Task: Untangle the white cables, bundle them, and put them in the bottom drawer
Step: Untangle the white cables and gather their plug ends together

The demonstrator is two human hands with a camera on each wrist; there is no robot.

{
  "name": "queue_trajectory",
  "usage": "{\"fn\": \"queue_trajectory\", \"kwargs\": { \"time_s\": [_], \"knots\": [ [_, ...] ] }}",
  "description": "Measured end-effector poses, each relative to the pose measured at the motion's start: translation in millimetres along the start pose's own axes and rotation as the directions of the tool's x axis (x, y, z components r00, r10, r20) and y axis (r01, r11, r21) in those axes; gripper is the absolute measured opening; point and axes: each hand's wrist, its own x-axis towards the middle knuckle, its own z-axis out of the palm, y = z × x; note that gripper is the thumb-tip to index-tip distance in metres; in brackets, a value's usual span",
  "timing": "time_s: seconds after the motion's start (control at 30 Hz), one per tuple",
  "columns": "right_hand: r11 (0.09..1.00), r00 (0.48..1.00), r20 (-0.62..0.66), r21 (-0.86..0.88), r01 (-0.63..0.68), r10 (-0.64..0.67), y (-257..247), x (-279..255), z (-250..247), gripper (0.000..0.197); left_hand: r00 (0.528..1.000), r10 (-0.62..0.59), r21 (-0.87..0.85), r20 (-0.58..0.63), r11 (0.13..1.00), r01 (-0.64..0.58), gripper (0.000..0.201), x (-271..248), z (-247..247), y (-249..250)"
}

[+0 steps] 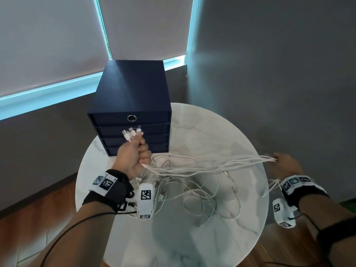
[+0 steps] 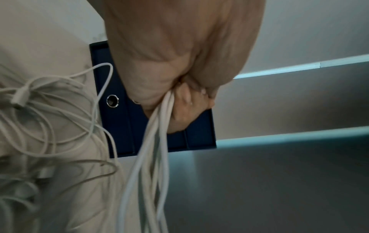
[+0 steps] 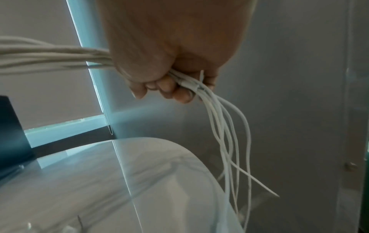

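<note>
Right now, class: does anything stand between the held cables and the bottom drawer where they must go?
Yes. The bottom drawer of the blue drawer unit is shut, and the left hand holding the cables is in front of it.

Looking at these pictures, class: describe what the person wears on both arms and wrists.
Each wrist carries a black band with white square-coded marker tags and a white camera block bearing the same black pattern. The right band matches. Thin black cables trail along the bare forearms.

Home or office corner: round marble table (image 1: 192, 237), roller blinds (image 1: 48, 45), wood floor (image 1: 28, 228), grey walls (image 1: 269, 64).
</note>
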Motion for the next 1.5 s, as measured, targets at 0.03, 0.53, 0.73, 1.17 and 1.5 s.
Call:
{"fn": "queue_trajectory", "kwargs": {
  "time_s": [0.03,0.53,0.73,1.17,1.5],
  "knots": [
    [0.998,0.999,0.036,-0.060,-0.017,0.019,4,3,5,0.036,1.000,-0.012,0.071,0.004,0.997,0.011,0.040,-2,1,-7],
    [0.966,0.785,0.619,-0.214,0.145,0.020,-47,-6,57,0.042,0.994,0.103,0.295,-0.022,0.951,-0.092,0.037,-6,4,-51],
    [0.996,0.893,0.441,0.052,0.072,-0.088,-61,4,83,0.040,0.994,0.105,0.283,-0.010,0.954,-0.097,0.039,-5,-1,-49],
    [0.964,0.930,0.362,-0.218,0.153,-0.066,-62,-20,143,0.019,0.990,0.133,0.300,0.055,0.943,-0.144,0.040,-15,3,-46],
    [0.764,0.967,0.138,0.640,0.077,-0.213,-173,-23,42,0.013,0.975,0.220,0.259,0.021,0.941,-0.218,0.014,-15,23,-39]
  ]
}}
